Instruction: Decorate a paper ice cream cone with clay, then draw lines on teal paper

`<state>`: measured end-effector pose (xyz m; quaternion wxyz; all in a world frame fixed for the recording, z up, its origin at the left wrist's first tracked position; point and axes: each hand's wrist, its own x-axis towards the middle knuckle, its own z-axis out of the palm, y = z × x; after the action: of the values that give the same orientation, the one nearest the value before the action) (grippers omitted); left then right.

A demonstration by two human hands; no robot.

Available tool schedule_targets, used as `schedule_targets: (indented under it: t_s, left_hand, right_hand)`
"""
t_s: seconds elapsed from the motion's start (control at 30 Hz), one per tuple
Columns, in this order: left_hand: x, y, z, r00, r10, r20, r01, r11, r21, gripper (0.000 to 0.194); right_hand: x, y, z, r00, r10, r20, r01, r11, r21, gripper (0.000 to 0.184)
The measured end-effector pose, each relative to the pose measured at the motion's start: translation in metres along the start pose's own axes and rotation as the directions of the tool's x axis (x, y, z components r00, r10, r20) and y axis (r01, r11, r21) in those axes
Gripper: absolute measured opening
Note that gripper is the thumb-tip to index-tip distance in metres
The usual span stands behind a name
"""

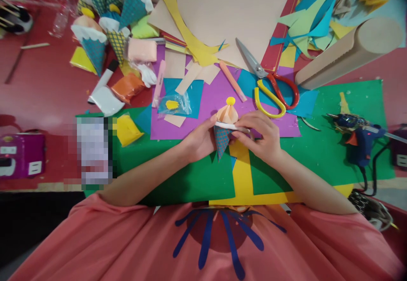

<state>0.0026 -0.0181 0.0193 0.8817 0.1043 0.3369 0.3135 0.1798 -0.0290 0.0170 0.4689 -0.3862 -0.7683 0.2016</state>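
From here I see the craft ice-cream cone [222, 137] held point-down above the green sheet [190, 183], left hand [205, 139] fingers closed on its side, right hand [262, 137] fingers pinching the white strip [229, 125] along its rim.

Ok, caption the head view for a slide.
Left hand holds a cone, right hand pinches its white trim; scissors and glue gun nearby.

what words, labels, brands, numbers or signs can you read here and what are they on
No text can be read for certain.
Pink stick: faint marks on its side, too small to read.
Purple case at the left edge: white patches, too blurred to tell any lettering.
Pixelated rectangle at left: blocked out, unreadable.
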Motion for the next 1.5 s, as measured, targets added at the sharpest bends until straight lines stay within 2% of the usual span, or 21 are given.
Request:
schedule_targets:
  t_s: [0.27,0.6,0.73,0.83,1.13,1.37,1.5]
  left_hand:
    - [0.0008,-0.002,-0.0066,0.998,-0.049,0.044,0.048,0.999,0.013,0.035]
    - [-0.0004,0.0008,-0.0079,0.996,-0.053,0.068,0.053,0.999,-0.009,0.035]
    - [-0.0005,0.0009,-0.0072,0.998,-0.032,0.058,0.033,0.999,-0.011,0.03]
    - [-0.0006,0.0008,-0.0056,0.998,-0.031,0.055,0.031,1.0,-0.003,0.028]
    - [-0.0006,-0.0003,-0.0057,0.998,-0.066,0.023,0.066,0.998,-0.002,0.037]
    - [-0.0018,0.0028,-0.006,0.998,-0.029,0.049,0.031,0.999,-0.031,0.027]
    - [-0.0021,0.004,-0.0063,1.0,0.012,0.015,-0.012,0.999,-0.037,0.028]
  right_hand:
    - [0.0006,-0.0035,-0.0018,1.0,-0.002,-0.01,0.002,1.0,-0.02,0.006]
    - [-0.0003,-0.0014,0.0001,1.0,0.001,-0.025,-0.001,1.0,0.013,0.017]
    - [0.0001,-0.0022,-0.0005,1.0,-0.004,-0.02,0.004,1.0,0.003,0.009]
    - [0.0002,-0.0026,-0.0007,1.0,-0.009,-0.017,0.009,1.0,0.005,0.011]
    - [-0.0004,-0.0029,-0.0012,1.0,-0.012,-0.007,0.011,1.0,-0.011,0.01]
    - [0.0,-0.0008,0.0001,0.999,-0.028,-0.024,0.028,1.0,0.013,0.019]
    - [0.0001,-0.0006,-0.0002,1.0,-0.016,-0.023,0.016,1.0,0.008,0.013]
